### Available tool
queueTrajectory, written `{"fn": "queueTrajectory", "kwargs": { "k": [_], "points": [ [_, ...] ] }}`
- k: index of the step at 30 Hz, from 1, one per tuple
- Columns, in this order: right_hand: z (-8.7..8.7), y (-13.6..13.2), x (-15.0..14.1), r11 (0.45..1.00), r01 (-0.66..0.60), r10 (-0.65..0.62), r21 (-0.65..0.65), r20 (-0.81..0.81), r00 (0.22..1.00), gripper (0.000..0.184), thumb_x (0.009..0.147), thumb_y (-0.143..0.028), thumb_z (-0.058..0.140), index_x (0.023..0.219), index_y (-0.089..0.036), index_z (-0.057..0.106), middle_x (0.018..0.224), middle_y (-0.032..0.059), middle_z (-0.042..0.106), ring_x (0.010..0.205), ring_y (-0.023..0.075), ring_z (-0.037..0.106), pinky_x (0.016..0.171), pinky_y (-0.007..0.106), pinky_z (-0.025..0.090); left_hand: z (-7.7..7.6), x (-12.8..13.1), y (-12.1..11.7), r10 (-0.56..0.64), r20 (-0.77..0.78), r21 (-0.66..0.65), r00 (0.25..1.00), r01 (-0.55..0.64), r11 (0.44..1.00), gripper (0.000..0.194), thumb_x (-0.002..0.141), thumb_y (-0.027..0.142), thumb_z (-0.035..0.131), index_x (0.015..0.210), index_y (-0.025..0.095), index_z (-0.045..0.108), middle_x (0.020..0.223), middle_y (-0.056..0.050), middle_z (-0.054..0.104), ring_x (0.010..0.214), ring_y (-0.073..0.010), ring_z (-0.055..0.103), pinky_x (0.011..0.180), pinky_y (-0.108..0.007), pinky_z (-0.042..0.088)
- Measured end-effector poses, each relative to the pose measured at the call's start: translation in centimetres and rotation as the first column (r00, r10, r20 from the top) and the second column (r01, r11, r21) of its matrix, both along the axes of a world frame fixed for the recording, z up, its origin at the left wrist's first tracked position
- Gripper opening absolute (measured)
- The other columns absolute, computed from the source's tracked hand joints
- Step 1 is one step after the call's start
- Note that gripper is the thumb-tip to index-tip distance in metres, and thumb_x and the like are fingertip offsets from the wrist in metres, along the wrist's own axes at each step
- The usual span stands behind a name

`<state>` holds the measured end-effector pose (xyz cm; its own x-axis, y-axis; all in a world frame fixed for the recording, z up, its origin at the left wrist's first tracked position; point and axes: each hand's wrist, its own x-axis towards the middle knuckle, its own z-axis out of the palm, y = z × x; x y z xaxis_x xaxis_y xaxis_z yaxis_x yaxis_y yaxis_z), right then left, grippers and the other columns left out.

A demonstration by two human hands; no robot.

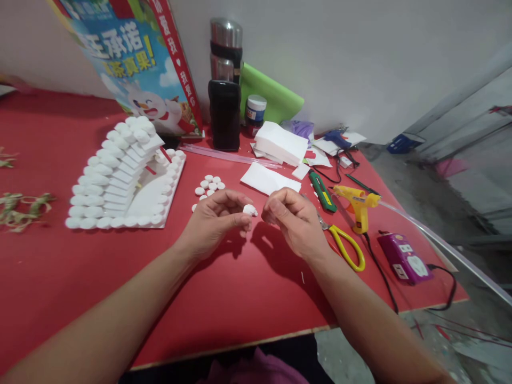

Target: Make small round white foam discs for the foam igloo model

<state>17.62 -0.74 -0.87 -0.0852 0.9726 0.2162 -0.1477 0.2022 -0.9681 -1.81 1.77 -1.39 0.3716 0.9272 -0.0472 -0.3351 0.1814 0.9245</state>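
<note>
Between the thumb and fingers of my left hand (pixel 216 216) is a small white lump (pixel 250 210) with an uneven surface. My right hand (pixel 294 218) is close by on the right, its fingertips pinched together; whether anything is in them I cannot make out. Several round white pieces (pixel 210 184) lie on the red table behind my left hand. Left of them stands a white model (pixel 120 181), with steps and rows of the same rounded pieces along its edges. A folded white sheet (pixel 270 180) lies just beyond my hands.
On the right are yellow-handled scissors (pixel 347 248), a yellow glue gun (pixel 357 202), a green utility knife (pixel 322 191) and a purple power box (pixel 405 257) with cords. At the back stand a black phone-like object (pixel 224 114), a thermos (pixel 226 37) and a printed box (pixel 140 64).
</note>
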Motion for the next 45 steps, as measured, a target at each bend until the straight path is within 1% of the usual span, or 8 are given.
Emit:
{"fn": "queueTrajectory", "kwargs": {
  "k": [7, 13, 17, 21, 26, 33, 39, 45],
  "points": [
    [0.7, 0.4, -0.3, 0.98, 0.033, -0.051, -0.198, -0.082, 0.995, 0.043, 0.082, -0.046, 0.086, 0.063, -0.022, 0.057, 0.057, -0.0047, 0.057, 0.057, 0.0117, 0.052, 0.063, 0.029, 0.047, 0.6, 0.1, -0.6, 0.031, -0.129, 0.107, 0.991, -0.017, 0.994, 0.029, 0.071, 0.024, 0.093, 0.092, 0.019, 0.073, 0.076, -0.001, 0.075, 0.062, -0.0186, 0.072, 0.054, -0.029, 0.063],
    [0.6, 0.5, -0.1, 0.962, -0.039, 0.007, -0.27, -0.116, 0.993, 0.03, 0.08, -0.045, 0.088, 0.093, -0.021, 0.074, 0.078, -0.0017, 0.07, 0.062, 0.0104, 0.059, 0.06, 0.026, 0.049, 0.7, 0.3, -0.4, 0.125, -0.159, 0.323, 0.979, -0.069, 0.944, 0.02, 0.075, 0.022, 0.09, 0.09, 0.02, 0.077, 0.096, -0.005, 0.074, 0.087, -0.0208, 0.073, 0.077, -0.033, 0.064],
    [0.3, 0.4, -0.2, 0.931, -0.158, 0.107, -0.33, -0.169, 0.98, 0.032, 0.077, -0.041, 0.092, 0.085, -0.02, 0.068, 0.071, -0.0046, 0.066, 0.058, 0.0092, 0.056, 0.057, 0.024, 0.047, 0.9, 0.3, -0.2, 0.195, -0.182, 0.446, 0.964, -0.096, 0.89, 0.016, 0.076, 0.017, 0.086, 0.088, 0.021, 0.076, 0.093, -0.003, 0.07, 0.088, -0.0181, 0.068, 0.079, -0.029, 0.059],
    [0.0, 0.5, -0.4, 0.93, -0.193, 0.153, -0.313, -0.148, 0.977, 0.032, 0.078, -0.04, 0.091, 0.083, -0.019, 0.067, 0.073, -0.0044, 0.067, 0.06, 0.0087, 0.057, 0.059, 0.024, 0.048, 1.1, 0.3, -0.3, 0.225, -0.255, 0.501, 0.941, -0.07, 0.862, 0.011, 0.078, 0.018, 0.083, 0.085, 0.021, 0.075, 0.089, -0.004, 0.07, 0.086, -0.0187, 0.066, 0.078, -0.03, 0.056],
    [-0.1, 0.7, 0.0, 0.965, -0.065, 0.06, -0.254, -0.026, 0.998, 0.029, 0.079, -0.038, 0.089, 0.089, -0.02, 0.068, 0.074, -0.0044, 0.069, 0.057, 0.0087, 0.058, 0.057, 0.024, 0.049, 0.9, 0.3, -0.4, 0.312, -0.332, 0.515, 0.89, -0.106, 0.851, 0.012, 0.082, 0.023, 0.081, 0.091, 0.021, 0.072, 0.091, -0.004, 0.069, 0.084, -0.0189, 0.066, 0.075, -0.03, 0.054],
    [-0.3, 0.3, -0.8, 0.978, 0.005, 0.007, -0.207, 0.061, 0.998, 0.025, 0.079, -0.035, 0.089, 0.091, -0.021, 0.072, 0.083, -0.0005, 0.074, 0.069, 0.0127, 0.068, 0.067, 0.029, 0.056, 0.6, 0.4, -0.3, 0.437, -0.439, 0.689, 0.785, -0.018, 0.725, 0.006, 0.088, 0.015, 0.071, 0.088, 0.02, 0.068, 0.088, -0.004, 0.067, 0.08, -0.0176, 0.061, 0.073, -0.029, 0.05],
    [-0.4, 0.3, -0.8, 0.953, 0.112, -0.092, -0.282, 0.085, 0.992, 0.023, 0.075, -0.036, 0.09, 0.086, -0.02, 0.077, 0.077, 0.0024, 0.077, 0.067, 0.0151, 0.069, 0.062, 0.03, 0.057, 0.3, 0.8, -0.6, 0.374, -0.437, 0.62, 0.818, -0.028, 0.784, 0.006, 0.089, 0.019, 0.071, 0.095, 0.02, 0.071, 0.096, -0.006, 0.068, 0.086, -0.0194, 0.065, 0.079, -0.032, 0.053],
    [-0.1, 0.4, -0.8, 0.941, 0.122, -0.114, -0.315, 0.042, 0.993, 0.023, 0.071, -0.032, 0.091, 0.087, -0.019, 0.082, 0.08, 0.0047, 0.079, 0.072, 0.0173, 0.073, 0.076, 0.036, 0.063, -0.3, 0.9, -0.6, 0.383, -0.408, 0.569, 0.829, -0.097, 0.817, 0.006, 0.091, 0.024, 0.073, 0.093, 0.02, 0.076, 0.095, -0.006, 0.072, 0.091, -0.0206, 0.067, 0.085, -0.034, 0.052]
  ]
}}
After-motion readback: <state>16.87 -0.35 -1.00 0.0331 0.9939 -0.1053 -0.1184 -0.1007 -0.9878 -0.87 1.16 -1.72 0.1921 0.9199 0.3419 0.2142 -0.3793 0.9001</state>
